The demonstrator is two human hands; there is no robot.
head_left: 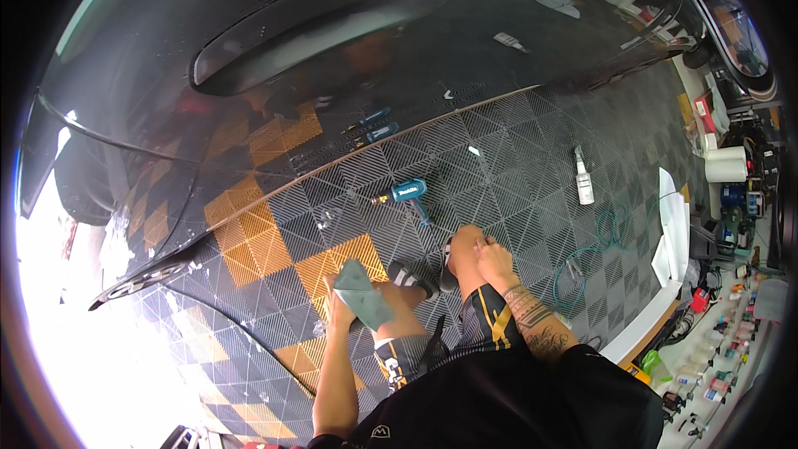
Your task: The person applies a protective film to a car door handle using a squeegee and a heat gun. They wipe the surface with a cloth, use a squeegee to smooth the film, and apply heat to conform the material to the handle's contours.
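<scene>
My left hand [338, 309] is closed on the edge of a folded grey-green sheet [363, 295], which looks like cloth or film and stands up in front of my left thigh. My right hand [495, 264] is against my right knee, its fingers curled in; whether anything small is in them is hidden. Ahead of my feet, a teal and black heat gun [409, 192] lies on the floor, nozzle to the left. Above it spreads the dark glossy side of a car [349, 108], with a long recessed handle [324, 21].
A white spray bottle [584, 179] lies on the floor at right, near a coiled green cord [573, 270]. White sheets [672, 229] and a paper roll [726, 165] are farther right, beside a cluttered shelf [706, 366]. A dark cable [241, 328] crosses the tiles at left.
</scene>
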